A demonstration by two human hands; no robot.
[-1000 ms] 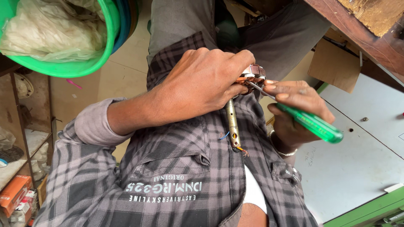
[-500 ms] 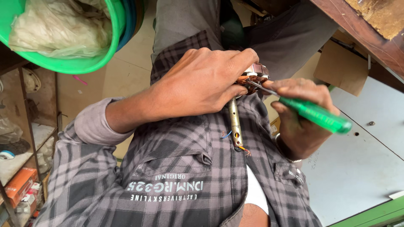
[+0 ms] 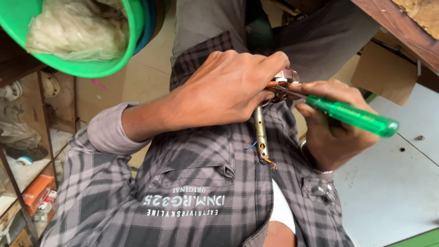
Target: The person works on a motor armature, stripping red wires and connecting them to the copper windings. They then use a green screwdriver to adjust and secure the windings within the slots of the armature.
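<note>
The left hand (image 3: 224,91) is curled tightly, its grip closed around a small copper-wound motor part with a slim brass-coloured metal shaft (image 3: 261,132). The fingers wrap over the wound end at the top, so most of that end is hidden; only a patch of reddish copper winding and a bit of pale metal show beside the forefinger. The shaft hangs down from the fist against the grey checked shirt (image 3: 196,183), ending in short frayed wires, one blue and the others orange.

The right hand (image 3: 334,123) has its grip closed on a screwdriver with a translucent green plastic handle (image 3: 352,116). The thumb lies along the top of the handle and the fingers fold beneath it. The thin dark blade runs left to the copper winding and meets it just beside the left forefinger; the exact tip is too small to make out.

A pale grey worktop (image 3: 393,183) lies under the right hand, and a green plastic bowl (image 3: 87,68) is cut off at the upper left.
</note>
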